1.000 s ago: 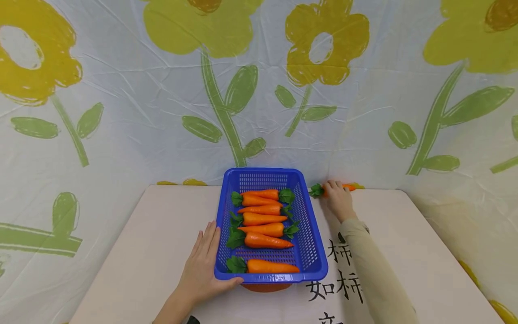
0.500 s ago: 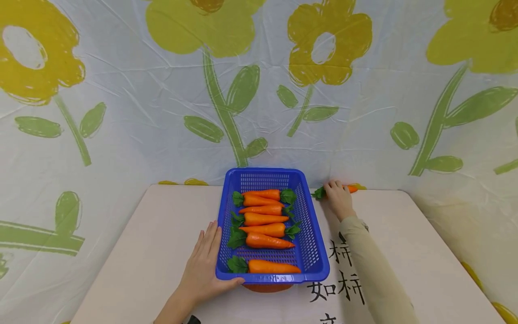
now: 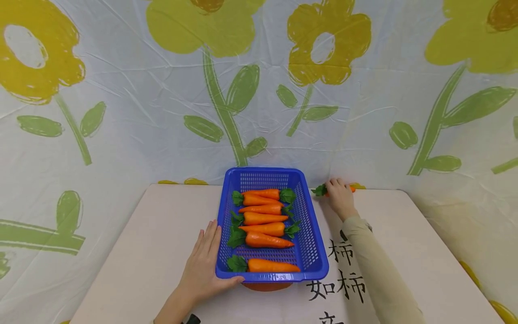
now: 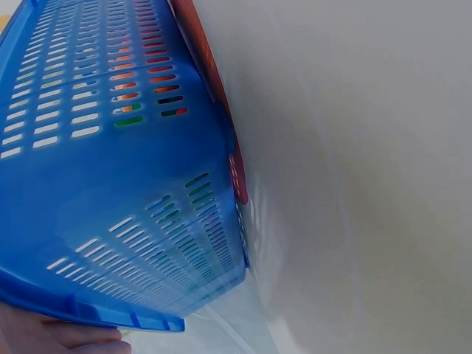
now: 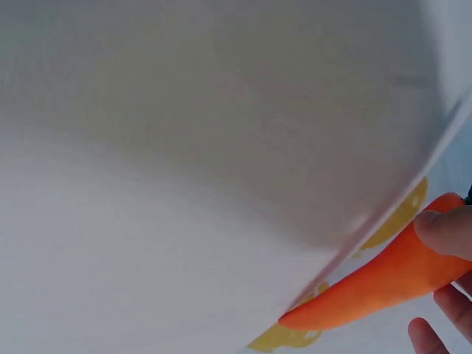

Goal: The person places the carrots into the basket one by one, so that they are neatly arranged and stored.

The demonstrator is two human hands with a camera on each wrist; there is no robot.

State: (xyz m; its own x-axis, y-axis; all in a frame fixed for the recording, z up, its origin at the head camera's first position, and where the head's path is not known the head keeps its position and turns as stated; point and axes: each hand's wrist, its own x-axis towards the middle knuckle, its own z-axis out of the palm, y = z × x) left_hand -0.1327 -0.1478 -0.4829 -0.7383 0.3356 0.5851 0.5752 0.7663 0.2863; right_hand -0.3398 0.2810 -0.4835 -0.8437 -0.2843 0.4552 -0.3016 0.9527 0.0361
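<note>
A blue plastic basket (image 3: 319,252) stands on the table with several orange carrots (image 3: 270,240) with green leafy tops lying crosswise in it. My left hand (image 3: 201,265) lies against its near left corner, fingers straight along the left rim and thumb along the front rim. In the left wrist view, fingertips (image 4: 96,346) show just past the edge of the basket (image 4: 110,199). At the table's far edge, right of the basket, my right hand (image 3: 341,198) holds another carrot (image 5: 383,280). Its thumb presses on the thick end; the leaves (image 3: 319,190) stick out to the left.
A brown-red round thing (image 3: 267,286) shows under the basket's front. Black brush-written characters (image 3: 341,252) mark the pale table (image 3: 141,252). A white cloth (image 3: 133,148) with printed yellow flowers hangs behind the table's far edge.
My right hand has shifted slightly up and to the right with the carrot, and less of the carrot's pointed end shows past it. The left hand and basket stay put.
</note>
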